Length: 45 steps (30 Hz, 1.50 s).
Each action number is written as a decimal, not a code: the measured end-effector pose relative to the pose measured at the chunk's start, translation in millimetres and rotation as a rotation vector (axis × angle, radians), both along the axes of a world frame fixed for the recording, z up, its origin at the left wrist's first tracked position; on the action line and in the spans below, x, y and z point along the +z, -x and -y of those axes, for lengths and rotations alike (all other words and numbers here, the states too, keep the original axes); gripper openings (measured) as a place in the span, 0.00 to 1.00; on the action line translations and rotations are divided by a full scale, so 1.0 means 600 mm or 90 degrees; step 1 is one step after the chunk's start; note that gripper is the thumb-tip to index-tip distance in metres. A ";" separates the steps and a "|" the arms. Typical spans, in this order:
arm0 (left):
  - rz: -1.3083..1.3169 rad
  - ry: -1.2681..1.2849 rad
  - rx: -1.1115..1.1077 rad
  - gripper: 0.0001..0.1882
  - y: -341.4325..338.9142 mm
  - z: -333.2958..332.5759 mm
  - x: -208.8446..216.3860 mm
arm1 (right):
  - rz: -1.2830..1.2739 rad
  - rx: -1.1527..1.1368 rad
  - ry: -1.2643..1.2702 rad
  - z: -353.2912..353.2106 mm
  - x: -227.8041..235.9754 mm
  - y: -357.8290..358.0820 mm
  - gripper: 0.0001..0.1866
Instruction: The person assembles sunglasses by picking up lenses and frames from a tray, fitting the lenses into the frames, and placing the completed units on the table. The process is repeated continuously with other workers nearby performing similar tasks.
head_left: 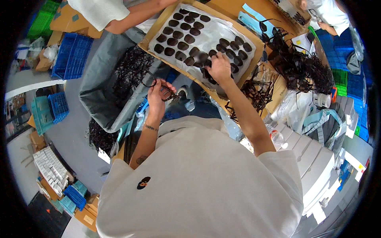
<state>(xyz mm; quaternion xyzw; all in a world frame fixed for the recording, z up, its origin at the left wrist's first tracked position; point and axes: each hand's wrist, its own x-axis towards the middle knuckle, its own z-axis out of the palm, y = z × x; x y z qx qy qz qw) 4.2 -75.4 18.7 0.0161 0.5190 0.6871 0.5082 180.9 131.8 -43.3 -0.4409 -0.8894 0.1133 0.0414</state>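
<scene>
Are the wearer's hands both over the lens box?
No, only the right hand is; the left hand holds a dark frame beside the box.

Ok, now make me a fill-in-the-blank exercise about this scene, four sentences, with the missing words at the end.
1. The left hand holds a dark glasses frame, while the right hand reaches into a tray made of ____.
2. The sheet beneath the dark lenses is coloured ____.
3. The soft-sided bin heaped with dark frames is coloured ____.
4. In the picture, that bin lies to the ____ of the tray.

Missing words: cardboard; white; grey; left.
</scene>
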 end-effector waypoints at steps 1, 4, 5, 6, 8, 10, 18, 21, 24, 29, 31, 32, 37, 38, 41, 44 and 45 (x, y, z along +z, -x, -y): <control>0.000 -0.005 -0.003 0.12 0.000 0.000 0.000 | 0.004 -0.001 0.000 -0.001 0.001 0.000 0.22; 0.005 0.005 -0.014 0.12 0.000 -0.002 0.000 | 0.011 0.002 0.001 -0.003 0.000 -0.001 0.22; -0.003 0.004 -0.012 0.12 0.000 -0.004 0.000 | 0.002 0.011 -0.006 -0.002 -0.002 -0.001 0.22; -0.006 0.004 -0.016 0.12 0.000 -0.005 0.001 | 0.026 0.002 -0.010 -0.001 -0.005 -0.002 0.23; -0.015 0.006 -0.018 0.13 -0.001 -0.006 0.001 | 0.037 -0.002 -0.054 0.003 -0.009 -0.001 0.23; -0.029 -0.008 -0.013 0.13 -0.002 -0.007 0.003 | 0.056 0.000 -0.032 0.002 -0.007 0.001 0.23; -0.257 -0.022 -0.339 0.24 -0.021 -0.035 0.073 | -0.623 -0.280 0.323 -0.022 0.225 -0.102 0.26; -0.491 -0.029 -0.499 0.17 -0.097 -0.064 0.124 | -0.674 -0.084 0.440 0.041 0.344 -0.188 0.25; -0.799 -0.240 -0.602 0.18 -0.185 -0.119 0.158 | -0.326 0.112 0.412 0.097 0.395 -0.251 0.25; -0.569 -0.142 -0.616 0.16 -0.293 -0.208 0.144 | -0.427 -0.233 0.131 0.152 0.390 -0.301 0.26; -0.407 -0.049 -0.637 0.13 -0.324 -0.228 0.124 | -0.464 -0.405 0.052 0.172 0.380 -0.305 0.25; -0.430 -0.142 -0.610 0.14 -0.350 -0.237 0.114 | -0.491 -0.508 0.005 0.171 0.371 -0.309 0.24; -0.509 -0.334 -0.758 0.31 -0.453 -0.237 0.078 | -0.458 -0.468 0.039 0.111 0.272 -0.342 0.17; -0.527 -0.311 -0.802 0.34 -0.460 -0.247 0.071 | -0.437 -0.496 0.045 0.092 0.254 -0.362 0.16; -0.546 -0.214 -0.801 0.38 -0.452 -0.241 0.053 | -0.395 -0.379 -0.145 0.012 0.194 -0.402 0.16; -0.493 -0.149 -0.770 0.37 -0.426 -0.228 0.035 | -0.087 -0.327 -0.071 -0.048 0.114 -0.384 0.18; -0.504 -0.140 -0.777 0.37 -0.418 -0.225 0.030 | -0.013 -0.295 0.000 -0.055 0.091 -0.381 0.17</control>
